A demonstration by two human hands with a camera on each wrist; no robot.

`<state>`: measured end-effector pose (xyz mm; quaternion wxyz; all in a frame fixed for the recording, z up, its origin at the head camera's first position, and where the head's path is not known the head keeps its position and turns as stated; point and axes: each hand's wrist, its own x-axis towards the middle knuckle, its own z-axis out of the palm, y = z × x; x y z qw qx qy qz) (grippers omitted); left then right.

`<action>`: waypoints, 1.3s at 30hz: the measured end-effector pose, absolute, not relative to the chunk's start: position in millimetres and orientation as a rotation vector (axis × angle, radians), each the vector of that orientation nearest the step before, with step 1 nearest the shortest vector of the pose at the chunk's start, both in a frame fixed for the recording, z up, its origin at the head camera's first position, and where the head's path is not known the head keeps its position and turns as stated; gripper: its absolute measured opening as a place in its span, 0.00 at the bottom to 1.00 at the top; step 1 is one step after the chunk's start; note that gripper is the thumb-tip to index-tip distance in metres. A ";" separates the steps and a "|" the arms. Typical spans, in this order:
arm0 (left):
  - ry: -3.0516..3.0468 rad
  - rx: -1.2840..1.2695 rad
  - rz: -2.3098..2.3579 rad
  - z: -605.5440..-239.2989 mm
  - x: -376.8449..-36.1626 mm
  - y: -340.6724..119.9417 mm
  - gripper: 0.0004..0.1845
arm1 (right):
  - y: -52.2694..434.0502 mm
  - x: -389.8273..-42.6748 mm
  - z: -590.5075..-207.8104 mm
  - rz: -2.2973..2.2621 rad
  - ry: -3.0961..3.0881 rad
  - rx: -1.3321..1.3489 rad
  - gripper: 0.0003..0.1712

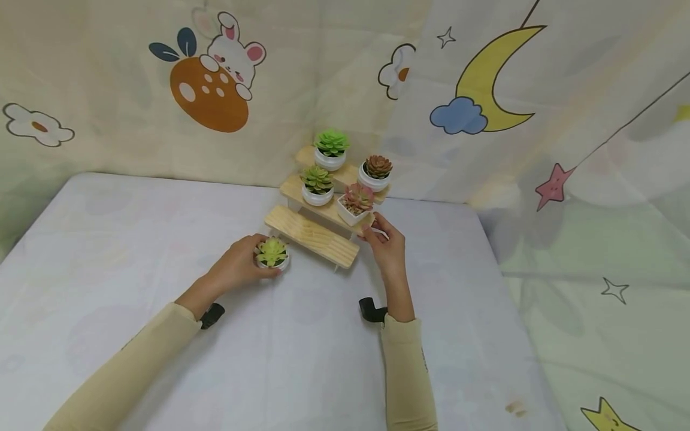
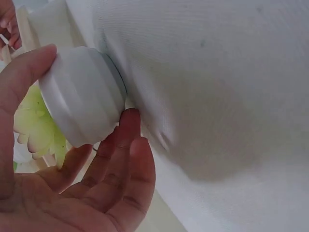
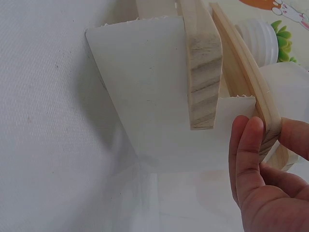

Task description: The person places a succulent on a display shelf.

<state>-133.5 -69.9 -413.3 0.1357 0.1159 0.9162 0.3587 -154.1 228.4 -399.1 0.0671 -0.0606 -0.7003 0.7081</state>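
Note:
A stepped wooden stand (image 1: 315, 234) with white sides (image 3: 154, 106) stands at the back of the table. My left hand (image 1: 239, 263) grips a small white pot (image 2: 82, 94) holding a light green succulent (image 1: 272, 251), on the table just in front of the bottom step. My right hand (image 1: 384, 239) pinches the right end of the middle step (image 3: 268, 128), fingers (image 3: 246, 159) below and thumb above. A pink succulent in a square white pot (image 1: 356, 203) sits on that step beside the hand.
Three more potted succulents stand on the stand: green (image 1: 317, 185) on the middle step, green (image 1: 330, 149) and reddish brown (image 1: 375, 172) on the top. A cartoon-print curtain (image 1: 485, 96) hangs behind and to the right. The table (image 1: 108, 251) wears a pale cloth.

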 end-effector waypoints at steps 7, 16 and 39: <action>2.646 0.363 1.039 -409.6 -136.9 -71.1 0.40 | 228.1 -153.3 -397.8 2.103 -2.115 -0.175 0.27; 2.707 0.383 1.132 -395.7 -136.5 -68.2 0.38 | 225.4 -155.5 -401.2 2.128 -2.116 -0.176 0.28; 2.747 0.410 1.261 -390.2 -168.4 -31.8 0.40 | 212.1 -155.2 -411.5 2.152 -2.104 -0.186 0.28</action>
